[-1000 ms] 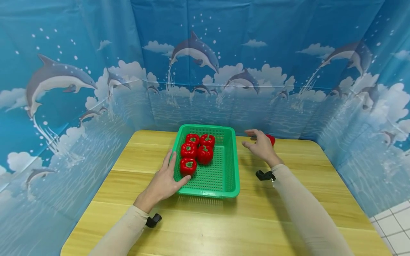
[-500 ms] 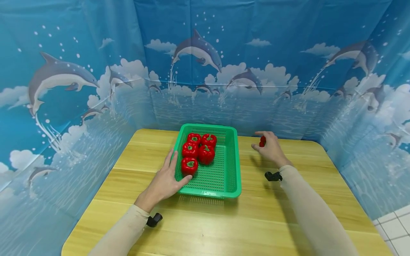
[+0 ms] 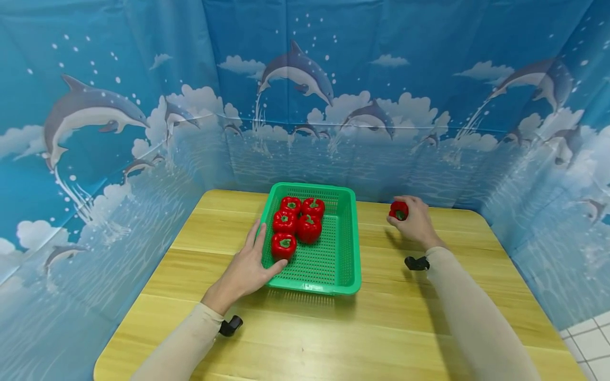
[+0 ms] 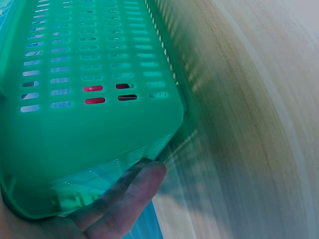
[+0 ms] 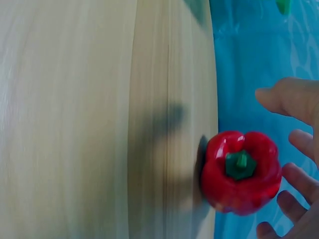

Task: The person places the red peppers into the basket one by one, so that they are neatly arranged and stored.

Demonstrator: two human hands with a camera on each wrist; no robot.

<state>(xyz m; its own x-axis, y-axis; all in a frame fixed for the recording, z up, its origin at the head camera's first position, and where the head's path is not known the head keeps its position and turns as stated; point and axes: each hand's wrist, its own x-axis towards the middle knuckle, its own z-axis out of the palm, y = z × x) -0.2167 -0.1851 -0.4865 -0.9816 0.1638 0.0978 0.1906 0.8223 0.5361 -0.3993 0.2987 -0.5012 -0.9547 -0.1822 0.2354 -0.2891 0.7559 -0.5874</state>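
Wooden table (image 3: pixel 381 317): right hand (image 3: pixel 415 225) fingers curl around red pepper (image 3: pixel 398 209), gripping it.

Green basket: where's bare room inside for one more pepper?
The green basket has bare mesh along its right half and near end. Its far-left part is crowded with five red peppers; the left hand rests on the left rim.

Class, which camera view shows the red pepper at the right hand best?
The right wrist view: the red pepper fills it, green stem visible, fingers curled around it. The head view shows it small, partly hidden. The left wrist view misses it.
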